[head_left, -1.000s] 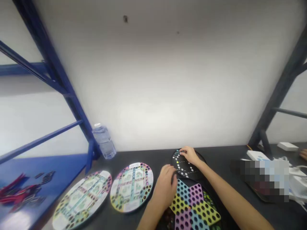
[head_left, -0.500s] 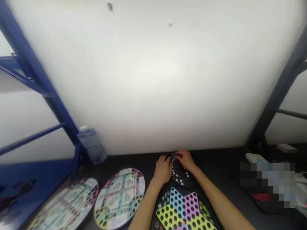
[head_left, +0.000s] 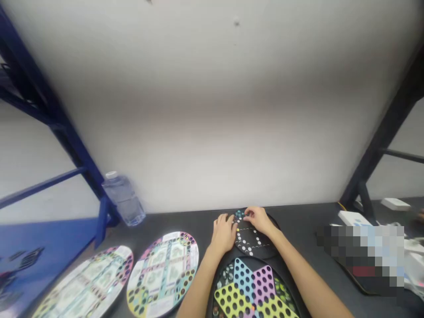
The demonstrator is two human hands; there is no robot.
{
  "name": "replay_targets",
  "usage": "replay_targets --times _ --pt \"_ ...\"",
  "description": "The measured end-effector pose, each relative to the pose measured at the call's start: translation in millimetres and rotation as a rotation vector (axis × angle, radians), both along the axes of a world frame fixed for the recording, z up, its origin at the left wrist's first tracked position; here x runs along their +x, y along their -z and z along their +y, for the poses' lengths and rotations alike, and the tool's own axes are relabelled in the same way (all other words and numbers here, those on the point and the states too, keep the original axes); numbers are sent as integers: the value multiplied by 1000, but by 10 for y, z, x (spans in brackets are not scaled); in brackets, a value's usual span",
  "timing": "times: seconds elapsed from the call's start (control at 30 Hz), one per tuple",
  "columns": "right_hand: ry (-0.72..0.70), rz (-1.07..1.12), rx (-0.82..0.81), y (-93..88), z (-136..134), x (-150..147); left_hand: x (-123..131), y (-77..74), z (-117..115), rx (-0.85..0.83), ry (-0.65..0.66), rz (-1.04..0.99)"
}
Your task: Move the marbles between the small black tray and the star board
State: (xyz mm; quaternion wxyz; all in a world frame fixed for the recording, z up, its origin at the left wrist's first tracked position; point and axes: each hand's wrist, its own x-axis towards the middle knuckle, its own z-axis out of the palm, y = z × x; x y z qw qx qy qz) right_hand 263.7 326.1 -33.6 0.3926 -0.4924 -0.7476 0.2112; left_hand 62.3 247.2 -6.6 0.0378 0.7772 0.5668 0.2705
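Ben: Where is the black board [head_left: 248, 238]?

Mia: It lies flat on the dark table [head_left: 309, 247], right under the two hands. The left hand [head_left: 224, 232] is over its left edge. The right hand [head_left: 257, 218] is over the far part, and its arm runs along the board's right side.

Ben: Which way does the board point?

Mia: It is round, so no long side shows. But it has marks. Some blue-green bits [head_left: 239, 214] sit at the far end, between the fingers of the two hands. White dots [head_left: 244, 241] start near there and run back toward the person, just beside the left hand's thumb, then bend to the right.

Ben: Is the right hand holding something?

Mia: Its thumb and first finger are bent in close to each other. Whether a tiny piece is between them, nobody can tell.

Ben: And the left one?

Mia: Its fingers are bent over the edge, a little apart. Their undersides are hidden, so its hold can't be told either.

Ben: What else is near?

Mia: The star board [head_left: 245, 287] is on the near side of both hands, between the arms. A round printed board [head_left: 164, 274] lies left of the left arm.
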Motion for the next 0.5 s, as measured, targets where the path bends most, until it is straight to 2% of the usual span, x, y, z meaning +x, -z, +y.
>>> replay_targets --times 0.1,0.33,0.5 --pt "-17 -34 19 -21 -11 30 -36 30 9 6 3 -49" --pt "-55 -96 -49 -47 -55 129 -119 114 51 27 -14 -179" --pt "-66 -163 -22 -147 -109 101 -123 127 54 49 -35 -261"
